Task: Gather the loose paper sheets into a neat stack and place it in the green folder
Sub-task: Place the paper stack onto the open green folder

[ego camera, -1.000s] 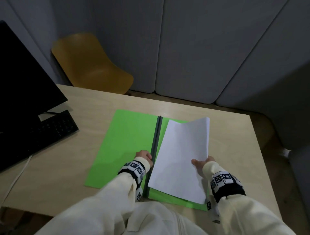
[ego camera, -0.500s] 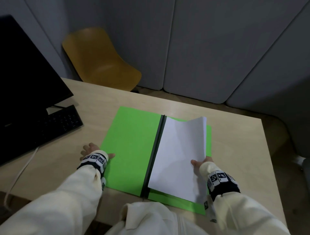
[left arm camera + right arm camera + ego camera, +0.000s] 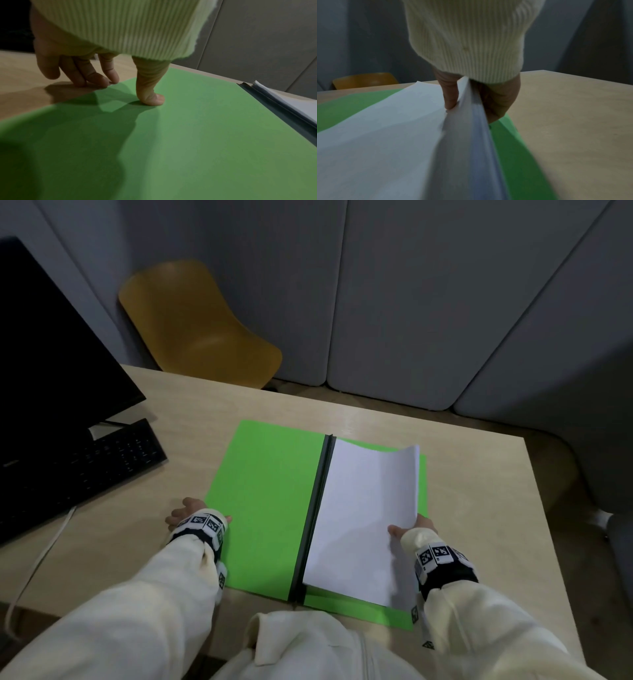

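Green folder (image 3: pixel 270 501) is lying open on counter (image 3: pixel 479 491); paper stack (image 3: pixel 363 518) is sitting on its right half w/ right edge lifted. Right hand (image 3: pixel 411 527) is pinching that edge, thumb on top. Left hand (image 3: pixel 96 70), fingers (image 3: pixel 113 73) relaxed, is pressing thumb on left flap.

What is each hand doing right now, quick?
Left hand: open, thumb pressing the folder, fingertips at its edge on the table.
Right hand: pinching the paper stack.
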The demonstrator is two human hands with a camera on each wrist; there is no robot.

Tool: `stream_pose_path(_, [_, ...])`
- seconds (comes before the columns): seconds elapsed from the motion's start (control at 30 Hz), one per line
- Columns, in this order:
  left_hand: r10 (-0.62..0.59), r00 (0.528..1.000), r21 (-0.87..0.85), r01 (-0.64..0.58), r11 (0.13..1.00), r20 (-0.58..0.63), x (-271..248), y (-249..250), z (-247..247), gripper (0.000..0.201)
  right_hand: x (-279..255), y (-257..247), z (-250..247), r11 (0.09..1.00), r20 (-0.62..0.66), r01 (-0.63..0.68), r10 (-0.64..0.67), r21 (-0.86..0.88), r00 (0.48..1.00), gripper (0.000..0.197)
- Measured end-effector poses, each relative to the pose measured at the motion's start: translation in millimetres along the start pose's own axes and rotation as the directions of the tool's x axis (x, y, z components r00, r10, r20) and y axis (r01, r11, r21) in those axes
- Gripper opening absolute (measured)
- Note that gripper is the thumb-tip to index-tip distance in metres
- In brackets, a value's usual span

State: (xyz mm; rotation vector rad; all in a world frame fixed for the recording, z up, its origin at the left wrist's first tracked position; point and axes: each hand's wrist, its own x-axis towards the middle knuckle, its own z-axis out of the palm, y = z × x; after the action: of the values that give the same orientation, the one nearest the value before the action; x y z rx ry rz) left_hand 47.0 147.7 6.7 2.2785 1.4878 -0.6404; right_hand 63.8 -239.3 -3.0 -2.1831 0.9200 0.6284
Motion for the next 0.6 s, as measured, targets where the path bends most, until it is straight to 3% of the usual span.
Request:
stream_pose_path(0.17, [0.02,0.999,0.046,-0.022,0.999,0.036,0,-3,-3,0.109,0,13,1,0.999,-0.115,0.02,-0.016,0.026,0.993,0.056])
stream_pose_path(0.23, [0.019,0.998,-0.013,-0.018,1.0,0.058,53,-2,25,0.135,-1,18,2,1.0,-0.156,0.025,-0.025,-0.002,0.987,0.056])
stream_pose_path(0.3, [0.078,0.993,0.093,-0.086,0.992,0.09,87,6,51,0.159,1,23,4,0.999,-0.161,0.037,-0.041,-0.031,0.986,0.055])
stream_pose_path(0.33, [0.063,0.996,0.12,-0.071,0.99,0.071,84,8,49,0.155,3,25,4,0.998,-0.159,0.05,-0.055,-0.039,0.986,0.055])
stream_pose_path(0.4, [0.1,0.992,0.167,-0.112,0.98,0.076,27,8,10,0.115,7,30,5,0.997,-0.15,0.073,-0.077,-0.036,0.986,0.055])
stream_pose_path(0.43, [0.129,0.988,0.113,-0.138,0.984,0.086,6,8,-3,0.099,8,32,4,0.996,-0.135,0.083,-0.086,-0.029,0.987,0.056])
stream_pose_path(0.47, [0.176,0.976,0.173,-0.197,0.965,0.131,-14,12,-18,0.089,11,34,1,0.996,-0.108,0.092,-0.093,-0.017,0.99,0.058])
stream_pose_path(0.53, [0.179,0.975,0.206,-0.204,0.957,0.134,-15,11,-22,0.091,17,37,-4,0.993,-0.028,0.114,-0.113,0.03,0.993,0.063])
stream_pose_path(0.6, [0.161,0.979,0.104,-0.175,0.979,0.126,-27,3,-32,0.104,19,39,-9,0.989,0.034,0.133,-0.135,0.059,0.99,0.069])
